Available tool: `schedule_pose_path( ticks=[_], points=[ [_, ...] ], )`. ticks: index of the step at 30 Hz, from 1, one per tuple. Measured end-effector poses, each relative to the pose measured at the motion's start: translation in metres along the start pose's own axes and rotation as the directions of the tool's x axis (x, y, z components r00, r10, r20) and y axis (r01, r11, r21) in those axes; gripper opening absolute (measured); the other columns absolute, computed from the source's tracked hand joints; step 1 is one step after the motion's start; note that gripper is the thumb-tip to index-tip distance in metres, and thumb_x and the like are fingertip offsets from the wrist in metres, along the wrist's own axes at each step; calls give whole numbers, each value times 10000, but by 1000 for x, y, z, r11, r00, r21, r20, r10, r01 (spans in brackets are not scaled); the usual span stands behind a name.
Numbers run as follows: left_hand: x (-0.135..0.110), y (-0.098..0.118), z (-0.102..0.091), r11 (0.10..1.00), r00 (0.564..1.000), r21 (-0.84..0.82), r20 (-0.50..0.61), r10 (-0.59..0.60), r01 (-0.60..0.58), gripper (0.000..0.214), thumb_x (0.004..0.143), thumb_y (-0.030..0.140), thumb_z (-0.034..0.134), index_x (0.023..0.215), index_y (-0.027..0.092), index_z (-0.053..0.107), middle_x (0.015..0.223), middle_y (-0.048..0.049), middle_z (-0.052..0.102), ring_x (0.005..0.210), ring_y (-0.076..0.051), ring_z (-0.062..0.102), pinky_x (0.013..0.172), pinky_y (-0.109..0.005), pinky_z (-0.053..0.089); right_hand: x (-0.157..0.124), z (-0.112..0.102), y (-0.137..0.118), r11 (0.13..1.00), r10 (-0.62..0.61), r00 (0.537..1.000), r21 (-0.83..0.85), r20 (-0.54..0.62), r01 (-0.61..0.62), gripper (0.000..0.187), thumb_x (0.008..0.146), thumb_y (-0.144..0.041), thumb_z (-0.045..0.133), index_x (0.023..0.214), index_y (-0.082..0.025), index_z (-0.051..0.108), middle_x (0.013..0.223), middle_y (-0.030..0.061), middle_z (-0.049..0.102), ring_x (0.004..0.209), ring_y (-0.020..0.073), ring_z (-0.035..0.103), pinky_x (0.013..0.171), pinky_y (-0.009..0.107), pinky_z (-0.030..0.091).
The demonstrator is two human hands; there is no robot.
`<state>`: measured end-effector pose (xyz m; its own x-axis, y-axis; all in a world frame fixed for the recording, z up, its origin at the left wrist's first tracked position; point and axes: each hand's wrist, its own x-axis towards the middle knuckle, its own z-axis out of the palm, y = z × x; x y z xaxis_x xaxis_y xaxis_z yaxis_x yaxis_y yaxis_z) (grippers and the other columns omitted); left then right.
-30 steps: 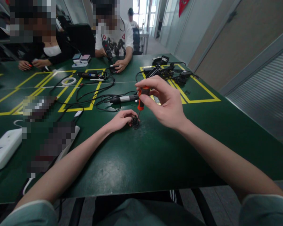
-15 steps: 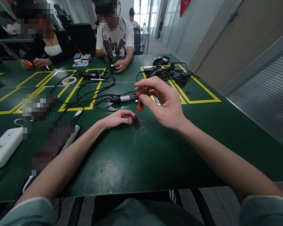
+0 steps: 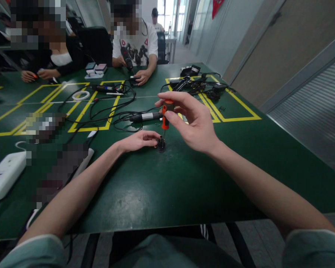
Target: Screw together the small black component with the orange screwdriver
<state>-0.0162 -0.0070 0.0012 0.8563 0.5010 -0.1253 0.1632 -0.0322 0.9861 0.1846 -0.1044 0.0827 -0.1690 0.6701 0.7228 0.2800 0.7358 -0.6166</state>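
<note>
A small round black part [image 3: 161, 146] with a raised post rests on the green table [image 3: 145, 186]. Fingertips of my left hand [image 3: 141, 141] are closed on its left side, steadying it against the tabletop. Above it, my right hand [image 3: 194, 121] grips the orange-and-black handle of a screwdriver [image 3: 165, 118] between thumb and fingers. The screwdriver stands nearly upright, and its shaft reaches down to the black part beside the post. Exactly where the tip sits is too small to make out.
Just beyond my hands lies a black-and-silver handheld tool [image 3: 145, 117] with its cable. Tangled black cables [image 3: 195, 83] lie at the back right. A white power strip [image 3: 7, 175] is at the left. Across the table, a person [image 3: 135, 48] holds a power driver [image 3: 126, 56].
The screwdriver handle has tipped slightly and shifted a little left with my right hand. My left hand stays at the black part.
</note>
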Motion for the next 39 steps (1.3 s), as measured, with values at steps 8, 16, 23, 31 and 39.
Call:
schedule_pose_path(
  ticks=[8,16,23,31,39],
  points=[
    [0,2,2,991,998,122,15,59,-61,260,889,329,739,1071,146,765,978,-58,753,876,-151,654,876,-278,523,-1,1,-1,1000,-2,1000,4,-10,2,314,1029,-411,579,1287,-267,685,1255,67,719,1160,223,699,925,385,620],
    [4,-10,16,986,968,106,-203,149,-130,288,797,198,679,1074,144,734,988,-43,746,841,-137,655,813,-261,531,-1,1,-1,1000,11,1000,-17,-9,-11,323,1025,-426,575,1287,-270,684,1254,64,726,1168,231,695,938,406,623],
    [-2,-9,26,977,935,132,-290,202,-170,416,650,254,909,973,126,681,988,-80,744,823,-141,677,762,-264,560,-1,1,0,999,-10,998,-46,-65,7,248,978,-399,656,1193,-289,713,1262,76,693,1116,245,688,899,421,642],
    [-4,-12,29,983,925,127,-339,170,-135,443,598,352,970,829,119,672,931,-77,762,728,-136,695,765,-298,598,0,-1,2,998,-4,997,-63,-83,-2,253,965,-412,678,1184,-295,726,1173,61,702,1075,241,693,896,425,646],
    [-5,-11,30,983,940,163,-315,132,-84,392,657,335,927,936,106,772,944,-92,791,712,-137,687,740,-277,580,-2,0,3,1000,20,999,14,-48,-19,295,1055,-426,522,1249,-294,700,1226,47,727,1034,209,715,903,412,638]
  ],
)
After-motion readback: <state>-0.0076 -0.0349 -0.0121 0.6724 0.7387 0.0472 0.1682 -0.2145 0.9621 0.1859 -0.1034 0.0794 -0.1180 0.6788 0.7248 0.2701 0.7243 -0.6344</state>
